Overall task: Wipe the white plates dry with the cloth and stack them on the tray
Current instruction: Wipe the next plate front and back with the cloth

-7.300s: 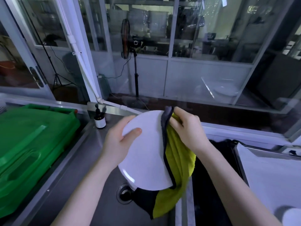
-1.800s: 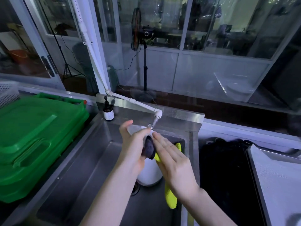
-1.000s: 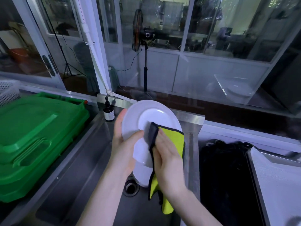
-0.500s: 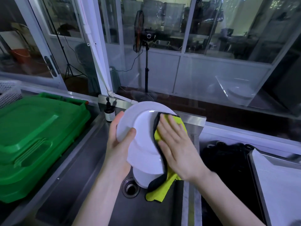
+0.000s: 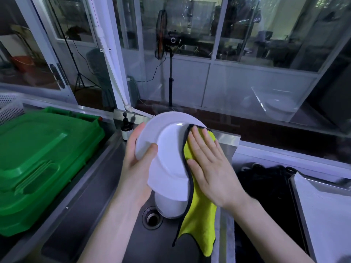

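Plate (image 5: 167, 149) held tilted over sink (image 5: 106, 215) by left hand (image 5: 136, 168); right hand (image 5: 207, 164), now flat, presses cloth (image 5: 199, 215) lower on its face than before; drying ongoing

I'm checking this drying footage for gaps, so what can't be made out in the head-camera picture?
- Right part of the round white plate: covered by the yellow, dark-edged cloth and the flat right hand.
- White object in the steel sink, under the plate: mostly hidden, so its kind is unclear.
- Grey tray: cut off by the right edge.
- Small dark pump bottle: label too small to read.
- Left hand: fingers hidden behind the plate.
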A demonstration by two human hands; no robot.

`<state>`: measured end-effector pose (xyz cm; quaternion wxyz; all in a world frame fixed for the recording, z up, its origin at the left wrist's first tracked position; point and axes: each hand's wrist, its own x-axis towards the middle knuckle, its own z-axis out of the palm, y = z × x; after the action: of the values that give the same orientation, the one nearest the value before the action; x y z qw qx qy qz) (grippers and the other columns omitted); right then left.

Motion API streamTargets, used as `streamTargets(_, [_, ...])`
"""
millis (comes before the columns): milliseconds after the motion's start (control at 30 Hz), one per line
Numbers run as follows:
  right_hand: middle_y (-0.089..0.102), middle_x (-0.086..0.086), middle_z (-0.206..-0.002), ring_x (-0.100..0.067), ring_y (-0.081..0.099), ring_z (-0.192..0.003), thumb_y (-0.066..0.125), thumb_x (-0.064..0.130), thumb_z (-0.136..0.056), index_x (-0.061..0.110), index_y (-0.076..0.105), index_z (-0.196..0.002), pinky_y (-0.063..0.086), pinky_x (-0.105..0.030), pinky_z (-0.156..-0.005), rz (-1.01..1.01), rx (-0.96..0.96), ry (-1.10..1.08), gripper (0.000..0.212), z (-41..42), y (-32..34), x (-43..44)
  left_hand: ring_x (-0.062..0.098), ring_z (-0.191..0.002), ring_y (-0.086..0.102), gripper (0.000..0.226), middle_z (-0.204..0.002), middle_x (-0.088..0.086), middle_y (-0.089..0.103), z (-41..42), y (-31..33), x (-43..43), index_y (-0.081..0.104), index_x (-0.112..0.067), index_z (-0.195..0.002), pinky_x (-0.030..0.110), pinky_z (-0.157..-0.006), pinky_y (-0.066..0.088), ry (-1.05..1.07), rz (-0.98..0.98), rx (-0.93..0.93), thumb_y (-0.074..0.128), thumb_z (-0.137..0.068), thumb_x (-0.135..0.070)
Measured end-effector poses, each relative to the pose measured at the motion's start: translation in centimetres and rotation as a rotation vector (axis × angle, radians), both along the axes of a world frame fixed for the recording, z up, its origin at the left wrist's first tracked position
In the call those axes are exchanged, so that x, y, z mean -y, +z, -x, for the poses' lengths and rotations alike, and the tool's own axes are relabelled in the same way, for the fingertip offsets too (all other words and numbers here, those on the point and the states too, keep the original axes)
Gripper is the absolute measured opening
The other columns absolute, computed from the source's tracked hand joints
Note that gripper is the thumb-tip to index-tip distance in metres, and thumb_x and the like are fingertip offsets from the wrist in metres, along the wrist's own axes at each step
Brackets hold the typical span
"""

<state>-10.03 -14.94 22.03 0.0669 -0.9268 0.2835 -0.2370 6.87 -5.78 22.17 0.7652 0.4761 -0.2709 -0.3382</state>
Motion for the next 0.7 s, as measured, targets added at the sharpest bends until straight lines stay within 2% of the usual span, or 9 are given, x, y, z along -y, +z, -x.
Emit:
streamTargets(133, [0.010, 0.003, -0.165, -0.017, 0.004, -0.152, 0.025, 0.040, -0.105, 0.015, 0.020, -0.156, 0.010, -0.045, -0.122, 0.044, -0.049, 0.099, 0.056, 0.2, -1.9, -3.9, 0.004, -0.118, 0.065, 0.048, -0.123, -0.021, 0.069, 0.5, -0.7, 0.1, 0.065, -0.060, -0.113, 0.022, -0.087, 0.056, -0.040, -0.003, 0.003, 0.062, -0.100, -0.014])
streamTargets(200, [0.013, 0.003, -0.164, -0.015, 0.007, -0.152, 0.025, 0.039, -0.106, 0.015, 0.021, -0.155, 0.012, -0.043, -0.122, 0.070, -0.071, 0.139, 0.055, -0.5, -1.7, -4.0, 0.008, -0.124, 0.063, 0.044, -0.127, -0.015, 0.069, 1.2, -1.2, 0.3, 0.065, -0.053, -0.119, 0.027, -0.098, 0.051, -0.065, 0.006, 0.003, 0.066, -0.096, -0.016])
streamTargets(267, [0.013, 0.005, -0.164, -0.012, 0.005, -0.152, 0.024, 0.040, -0.105, 0.018, 0.021, -0.156, 0.011, -0.041, -0.123, 0.075, -0.083, 0.139, 0.055, -1.1, -0.8, -2.8, 0.010, -0.127, 0.061, 0.047, -0.132, -0.012, 0.068, 1.5, -1.4, 0.4, 0.061, -0.046, -0.128, 0.030, -0.102, 0.049, -0.079, 0.015, -0.011, 0.066, -0.090, -0.019])
streamTargets(333, [0.009, 0.006, -0.164, -0.010, 0.002, -0.152, 0.025, 0.043, -0.104, 0.019, 0.019, -0.156, 0.008, -0.039, -0.124, 0.062, -0.084, 0.090, 0.057, -1.5, 0.2, -1.0, 0.005, -0.124, 0.062, 0.052, -0.131, -0.017, 0.067, 1.5, -1.4, 0.3, 0.058, -0.049, -0.129, 0.025, -0.095, 0.052, -0.070, 0.006, -0.015, 0.065, -0.086, -0.021])
streamTargets(433, [0.000, 0.011, -0.164, -0.007, -0.006, -0.151, 0.027, 0.046, -0.104, 0.023, 0.011, -0.157, 0.003, -0.037, -0.124, 0.005, -0.065, -0.030, 0.059, -1.5, 1.2, 1.4, -0.001, -0.113, 0.066, 0.048, -0.124, -0.024, 0.068, 0.9, -1.0, 0.0, 0.062, -0.062, -0.116, 0.017, -0.079, 0.056, -0.045, -0.016, -0.017, 0.070, -0.091, -0.021])
streamTargets(533, [-0.005, 0.015, -0.163, -0.005, -0.012, -0.150, 0.027, 0.046, -0.104, 0.027, 0.005, -0.156, -0.001, -0.036, -0.124, -0.117, 0.012, -0.025, 0.060, -0.6, 0.5, 1.5, -0.002, -0.106, 0.068, 0.047, -0.118, -0.026, 0.070, 0.1, -0.8, -0.3, 0.060, -0.064, -0.115, 0.017, -0.071, 0.058, -0.025, -0.016, -0.042, 0.069, -0.094, -0.023])
streamTargets(600, [0.000, 0.011, -0.165, -0.012, -0.009, -0.151, 0.026, 0.043, -0.106, 0.023, 0.010, -0.157, 0.002, -0.040, -0.124, -0.126, 0.063, 0.004, 0.057, 0.3, -0.7, -0.2, 0.000, -0.106, 0.069, 0.047, -0.119, -0.025, 0.070, -0.1, -0.8, -0.5, 0.059, -0.063, -0.117, 0.018, -0.071, 0.058, -0.022, -0.014, -0.063, 0.072, -0.083, -0.032])
streamTargets(700, [0.009, 0.008, -0.165, -0.020, 0.002, -0.153, 0.025, 0.038, -0.106, 0.020, 0.020, -0.156, 0.004, -0.046, -0.122, -0.048, 0.076, 0.043, 0.054, 0.9, -2.7, -3.2, 0.004, -0.118, 0.065, 0.051, -0.128, -0.022, 0.067, 0.2, -1.3, -0.5, 0.058, -0.057, -0.126, 0.025, -0.085, 0.056, -0.026, -0.020, -0.051, 0.072, -0.090, -0.024])
